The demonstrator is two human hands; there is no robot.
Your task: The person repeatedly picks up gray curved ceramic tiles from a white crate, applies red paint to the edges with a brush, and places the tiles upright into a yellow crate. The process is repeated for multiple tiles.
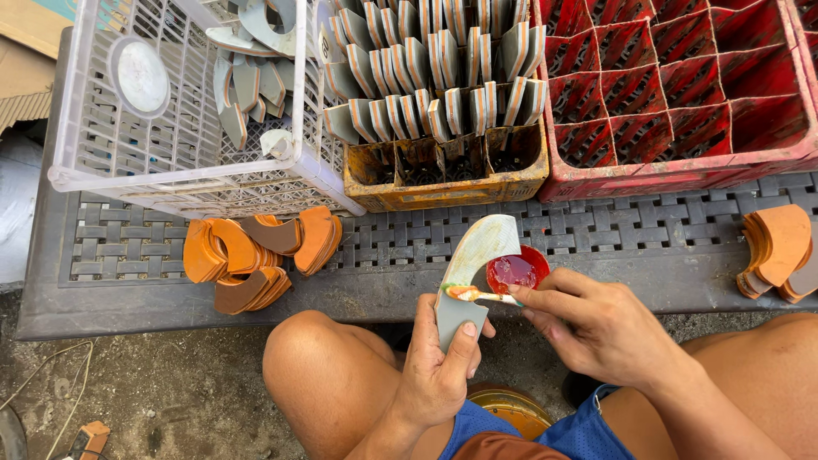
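My left hand grips the lower end of a grey curved sole piece, held upright over my knees. My right hand pinches a small brush whose tip lies across the sole piece, smeared with orange-red glue. Just behind the sole sits a small round red cup of glue on the dark woven table.
A pile of orange curved pieces lies at table left, and another stack at the right edge. Behind stand a white basket with grey pieces, a yellow crate packed with sole pieces, and a red divided crate. A round tin sits between my legs.
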